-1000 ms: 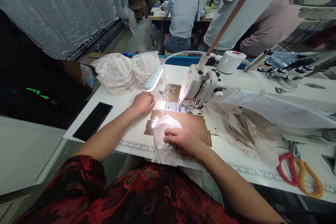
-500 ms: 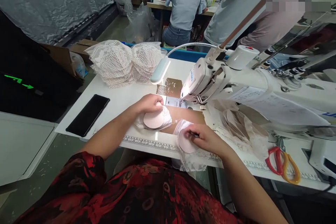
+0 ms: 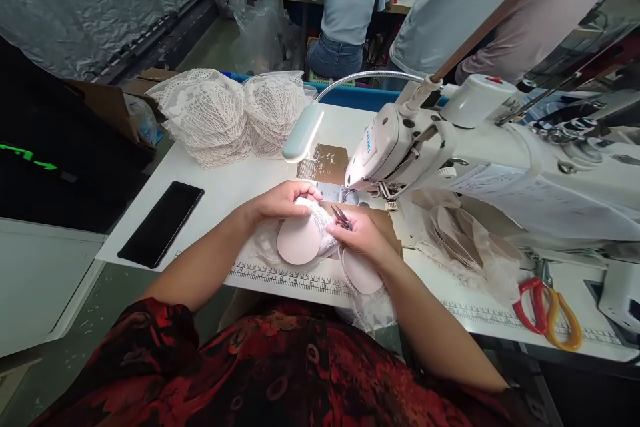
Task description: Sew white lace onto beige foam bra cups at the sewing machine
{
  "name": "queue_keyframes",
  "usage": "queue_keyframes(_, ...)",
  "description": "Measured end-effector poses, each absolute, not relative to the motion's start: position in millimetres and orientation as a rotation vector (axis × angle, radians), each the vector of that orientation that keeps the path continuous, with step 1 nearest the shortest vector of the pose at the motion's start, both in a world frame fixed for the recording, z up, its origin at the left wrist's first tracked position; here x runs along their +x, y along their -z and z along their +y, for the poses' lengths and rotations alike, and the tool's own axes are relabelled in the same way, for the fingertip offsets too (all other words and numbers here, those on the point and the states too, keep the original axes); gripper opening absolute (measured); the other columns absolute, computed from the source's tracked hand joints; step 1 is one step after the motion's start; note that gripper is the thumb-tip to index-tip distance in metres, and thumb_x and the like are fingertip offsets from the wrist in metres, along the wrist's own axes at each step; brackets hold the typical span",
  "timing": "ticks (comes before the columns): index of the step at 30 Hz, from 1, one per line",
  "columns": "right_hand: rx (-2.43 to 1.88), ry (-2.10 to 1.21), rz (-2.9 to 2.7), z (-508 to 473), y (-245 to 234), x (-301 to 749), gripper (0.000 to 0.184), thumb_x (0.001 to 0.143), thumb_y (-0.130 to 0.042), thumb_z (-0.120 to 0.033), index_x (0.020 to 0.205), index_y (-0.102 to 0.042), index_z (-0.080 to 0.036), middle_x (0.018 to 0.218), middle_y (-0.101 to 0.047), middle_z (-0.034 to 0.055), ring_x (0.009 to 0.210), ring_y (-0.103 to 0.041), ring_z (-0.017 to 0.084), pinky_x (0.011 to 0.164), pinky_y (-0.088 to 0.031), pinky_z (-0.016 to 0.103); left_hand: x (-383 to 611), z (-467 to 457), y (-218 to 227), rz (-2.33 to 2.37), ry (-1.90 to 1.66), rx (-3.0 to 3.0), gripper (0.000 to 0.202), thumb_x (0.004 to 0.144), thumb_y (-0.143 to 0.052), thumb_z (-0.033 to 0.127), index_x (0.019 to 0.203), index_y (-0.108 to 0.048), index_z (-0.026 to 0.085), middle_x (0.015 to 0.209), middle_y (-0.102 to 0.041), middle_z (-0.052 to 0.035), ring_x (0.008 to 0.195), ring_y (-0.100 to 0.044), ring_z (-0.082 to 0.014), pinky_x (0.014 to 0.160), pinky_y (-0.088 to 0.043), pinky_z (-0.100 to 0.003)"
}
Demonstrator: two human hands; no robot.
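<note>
Two grips: pinching lace-edged pad point(image 3: 299, 241) with left hand point(image 3: 285, 201); clasping snips point(image 3: 342, 218) in right hand point(image 3: 366, 233), just beside second pad point(image 3: 361, 272), near sewing machine point(image 3: 381, 141).

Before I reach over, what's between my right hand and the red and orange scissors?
The head view shows mainly heaped sheer beige fabric, with brown sheet by your right hand.

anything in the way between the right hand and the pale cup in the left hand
Nothing visible does: the right hand, holding small metal snips, is right by the lacy side of the pale cup in the left hand. The second cup is lower in the picture, not between them.
</note>
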State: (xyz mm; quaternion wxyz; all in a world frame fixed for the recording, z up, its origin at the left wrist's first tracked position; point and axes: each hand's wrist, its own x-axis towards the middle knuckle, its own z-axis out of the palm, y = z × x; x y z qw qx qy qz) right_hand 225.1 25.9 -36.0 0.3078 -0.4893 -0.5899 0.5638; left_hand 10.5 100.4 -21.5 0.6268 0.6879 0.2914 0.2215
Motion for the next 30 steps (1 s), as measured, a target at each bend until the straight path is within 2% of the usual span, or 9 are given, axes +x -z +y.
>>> queue_keyframes(5, -1.332, -1.39, -1.61, 26, 37, 231, 0.025, 0.079, -0.06, -0.041, 0.073, -0.056, -0.018, 0.068, -0.048, -0.0022, 0.063, -0.041, 0.012, 0.058, -0.034, 0.026, 10, 98, 16, 0.649, -0.446, 1.452, 0.044, 0.067, -0.069, 0.017, 0.11, -0.06, 0.013, 0.101, -0.064, -0.0062, 0.09, -0.06, -0.0172, 0.079, -0.045, -0.026)
queue_keyframes(15, -1.325, -1.486, -1.639, 24, 28, 237, 0.02, 0.075, -0.062, -0.035, 0.086, -0.063, -0.018, 0.078, -0.059, 0.0023, 0.074, -0.053, 0.017, 0.068, -0.043, 0.03, 7, 103, 21, 0.652, -0.387, 1.434, 0.044, 0.067, -0.063, 0.01, 0.111, -0.062, 0.015, 0.099, -0.064, -0.0032, 0.084, -0.06, -0.0122, 0.072, -0.046, -0.02)
queue_keyframes(22, -1.343, -1.474, -1.637, 22, 31, 239, 0.02, 0.076, -0.061, -0.033, 0.088, -0.064, -0.018, 0.078, -0.06, 0.0014, 0.073, -0.053, 0.016, 0.067, -0.043, 0.029, 8, 102, 18, 0.723, -0.296, 1.521, 0.043, 0.071, -0.072, 0.025, 0.111, -0.063, 0.014, 0.106, -0.064, -0.0068, 0.092, -0.06, -0.0168, 0.08, -0.048, -0.025)
queue_keyframes(27, -1.28, -1.471, -1.699, 24, 33, 237, 0.023, 0.08, -0.061, -0.041, 0.086, -0.063, -0.018, 0.079, -0.06, 0.0016, 0.073, -0.053, 0.016, 0.067, -0.043, 0.029, 10, 99, 16, 0.711, -0.248, 1.407, 0.032, 0.072, -0.074, 0.032, 0.094, -0.064, 0.011, 0.087, -0.064, -0.0041, 0.077, -0.059, -0.0133, 0.068, -0.048, -0.023)
queue_keyframes(30, -1.323, -1.376, -1.696, 24, 33, 234, 0.026, 0.083, -0.058, -0.044, 0.083, -0.06, -0.019, 0.076, -0.057, 0.0008, 0.071, -0.05, 0.015, 0.064, -0.041, 0.028, 14, 96, 18, 0.695, -0.274, 1.39, 0.032, 0.071, -0.076, 0.033, 0.092, -0.064, 0.011, 0.086, -0.064, -0.0038, 0.075, -0.059, -0.0126, 0.067, -0.047, -0.022)
